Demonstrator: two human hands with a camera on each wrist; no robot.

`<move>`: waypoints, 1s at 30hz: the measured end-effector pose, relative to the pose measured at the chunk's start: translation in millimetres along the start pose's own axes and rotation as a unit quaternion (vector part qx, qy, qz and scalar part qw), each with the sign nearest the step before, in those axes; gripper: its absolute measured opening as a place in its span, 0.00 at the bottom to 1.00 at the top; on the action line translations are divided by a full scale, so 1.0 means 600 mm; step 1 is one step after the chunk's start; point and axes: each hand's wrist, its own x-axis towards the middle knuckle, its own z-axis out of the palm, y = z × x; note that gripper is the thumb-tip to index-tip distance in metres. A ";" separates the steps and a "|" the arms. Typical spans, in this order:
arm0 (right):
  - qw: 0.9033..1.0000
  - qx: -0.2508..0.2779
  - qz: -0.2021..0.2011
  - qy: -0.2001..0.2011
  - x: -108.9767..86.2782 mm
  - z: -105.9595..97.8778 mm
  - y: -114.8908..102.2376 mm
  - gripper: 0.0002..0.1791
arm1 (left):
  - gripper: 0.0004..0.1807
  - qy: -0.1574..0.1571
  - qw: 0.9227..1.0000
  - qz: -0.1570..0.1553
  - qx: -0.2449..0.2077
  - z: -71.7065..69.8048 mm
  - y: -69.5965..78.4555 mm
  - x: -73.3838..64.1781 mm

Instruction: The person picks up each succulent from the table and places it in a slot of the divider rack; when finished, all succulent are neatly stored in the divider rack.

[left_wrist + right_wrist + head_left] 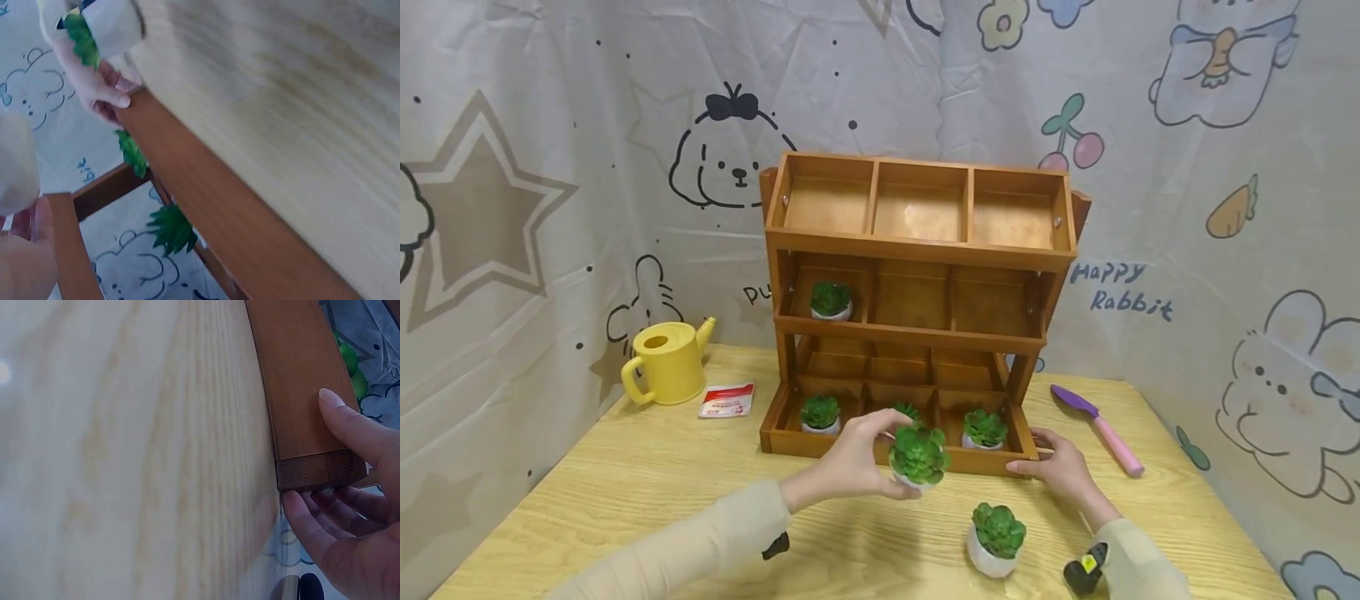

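My left hand [865, 458] holds a small potted succulent [919, 454] by its white pot, in front of the bottom tier of a brown wooden plant rack [917, 246]. In the left wrist view that white pot [15, 164] shows at the left edge above the fingers. My right hand [1060, 468] grips the rack's front right corner; in the right wrist view its thumb [350, 419] lies on the front board and the fingers curl at the board's end. Another potted succulent [996, 537] stands on the table near the right forearm. A plant in the bottom middle compartment is partly hidden behind the held one.
Succulents stand in the bottom left [820, 413], bottom right [984, 429] and second-tier left [831, 300] compartments. A yellow watering can [670, 363] and a red-and-white packet [727, 400] are left of the rack. On the right lies a purple trowel with a pink handle [1116, 446].
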 end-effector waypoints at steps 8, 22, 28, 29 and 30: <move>1.000 -0.009 0.001 0.002 0.001 0.002 0.003 0.51 | 0.36 0.081 0.997 -0.008 0.010 -0.027 -0.004 0.033; 1.000 -0.023 -0.003 0.005 0.003 0.001 0.005 0.51 | 0.36 0.191 0.981 -0.016 0.040 -0.043 -0.018 0.120; 1.000 -0.019 -0.011 0.004 0.003 0.001 0.004 0.51 | 0.36 0.232 0.970 -0.015 0.065 -0.047 -0.028 0.153; 1.000 -0.020 -0.011 0.005 0.002 0.000 0.004 0.50 | 0.36 0.236 0.969 -0.017 0.067 -0.047 -0.030 0.157; 1.000 -0.021 -0.009 0.006 0.002 0.000 0.004 0.50 | 0.36 0.239 0.968 -0.018 0.071 -0.047 -0.032 0.161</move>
